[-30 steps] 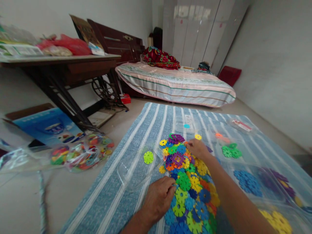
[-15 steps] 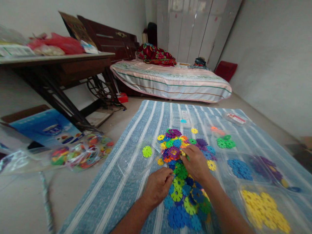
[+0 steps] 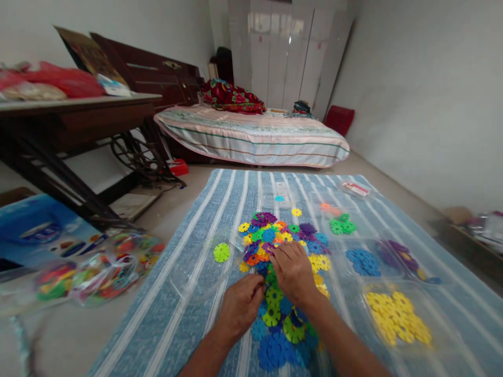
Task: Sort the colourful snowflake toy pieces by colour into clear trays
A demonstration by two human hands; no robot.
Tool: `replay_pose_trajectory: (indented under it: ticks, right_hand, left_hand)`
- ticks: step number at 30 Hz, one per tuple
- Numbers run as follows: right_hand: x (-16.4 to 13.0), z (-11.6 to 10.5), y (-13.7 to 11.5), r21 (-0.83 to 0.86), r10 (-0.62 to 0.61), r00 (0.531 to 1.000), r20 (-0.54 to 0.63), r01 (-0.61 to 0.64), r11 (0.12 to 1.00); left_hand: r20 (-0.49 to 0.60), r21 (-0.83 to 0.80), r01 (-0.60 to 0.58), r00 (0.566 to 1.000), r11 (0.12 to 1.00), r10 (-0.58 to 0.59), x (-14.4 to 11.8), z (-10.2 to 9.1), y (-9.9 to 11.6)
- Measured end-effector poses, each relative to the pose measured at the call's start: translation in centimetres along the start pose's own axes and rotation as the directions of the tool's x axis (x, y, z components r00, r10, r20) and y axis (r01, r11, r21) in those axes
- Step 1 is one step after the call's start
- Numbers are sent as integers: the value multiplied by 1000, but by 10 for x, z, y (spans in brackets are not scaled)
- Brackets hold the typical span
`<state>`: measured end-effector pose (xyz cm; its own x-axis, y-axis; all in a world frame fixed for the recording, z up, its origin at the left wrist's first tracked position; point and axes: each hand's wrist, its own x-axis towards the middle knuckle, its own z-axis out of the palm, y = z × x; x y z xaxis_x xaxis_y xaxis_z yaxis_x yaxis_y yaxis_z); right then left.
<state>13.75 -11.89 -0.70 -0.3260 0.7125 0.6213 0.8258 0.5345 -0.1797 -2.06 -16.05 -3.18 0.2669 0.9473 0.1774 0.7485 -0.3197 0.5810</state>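
A heap of notched plastic discs [image 3: 272, 294] in green, blue, yellow, purple and orange lies on the striped cloth. At the heap's left edge, my left hand [image 3: 241, 303] is closed, thumb and fingers pressed together; whatever they hold is hidden. My right hand [image 3: 294, 273] reaches over the middle of the heap with bent fingers. Its fingertips are at a purple disc [image 3: 268, 247], partly covered, and I cannot make out what they grip. Left of the heap, a single lime-green disc [image 3: 221, 253] lies at a clear plastic box [image 3: 184, 280].
To the right stand clear boxes with yellow discs [image 3: 396, 317], blue discs [image 3: 363, 262], purple discs [image 3: 401, 256] and green discs [image 3: 342, 225]. A box with a red-and-white label [image 3: 356, 189] sits at the far right. Bagged colourful pieces [image 3: 98, 267] lie left on the floor.
My right hand has moved left and inward over the heap, covering part of the purple disc. My left hand stays closed at the heap's edge. The camera view has swung to the right.
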Motion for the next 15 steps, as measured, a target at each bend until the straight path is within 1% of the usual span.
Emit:
replay_pose_trajectory:
  ticks: [2, 4, 5, 6, 7, 8, 9, 11, 13, 14, 15]
  right_hand:
    - [-6, -24, 9, 20, 19, 996, -83, -18, 1000]
    - [-13, -54, 26, -5, 53, 987, -153, -54, 999]
    - [-17, -71, 39, -47, 79, 983, -169, -88, 995]
    - [-21, -87, 53, -109, 126, 975, -184, -148, 983]
    - [-26, -103, 70, -194, 181, 968, -176, -215, 957]
    - [-32, -118, 88, -299, 249, 953, -171, -291, 909]
    - [-38, -131, 106, -412, 325, 928, -185, -373, 831]
    - [-52, -152, 139, -594, 469, 859, -207, -491, 637]
    - [-66, -163, 161, -699, 563, 805, -187, -512, 499]
    - [-72, -164, 167, -727, 592, 785, -183, -513, 456]
    - [-78, -164, 170, -738, 610, 772, -178, -515, 436]
  left_hand:
    - [-5, 1, -13, 1000, 1000, 13, 1, -1, -1]
    - [-5, 4, -19, 1000, 1000, 19, 2, -1, -2]
    - [-5, 4, -21, 1000, 1000, 21, 2, -2, -2]
    - [-6, 4, -21, 1000, 1000, 21, 3, -2, -2]
    - [-6, 3, -19, 1000, 1000, 19, 3, -3, -2]
    - [-4, 1, -16, 1000, 1000, 16, 3, -3, -1]
    - [-1, -1, -12, 1000, 1000, 12, 3, -3, 0]
    - [-1, -3, -3, 1000, 1000, 3, 3, -4, 2]
    - [-10, 5, 8, 1000, 1000, -8, 3, -5, 4]
    - [-14, 13, 12, 1000, 1000, -12, 3, -5, 5]
    - [-15, 20, 13, 1000, 1000, -13, 3, -5, 6]
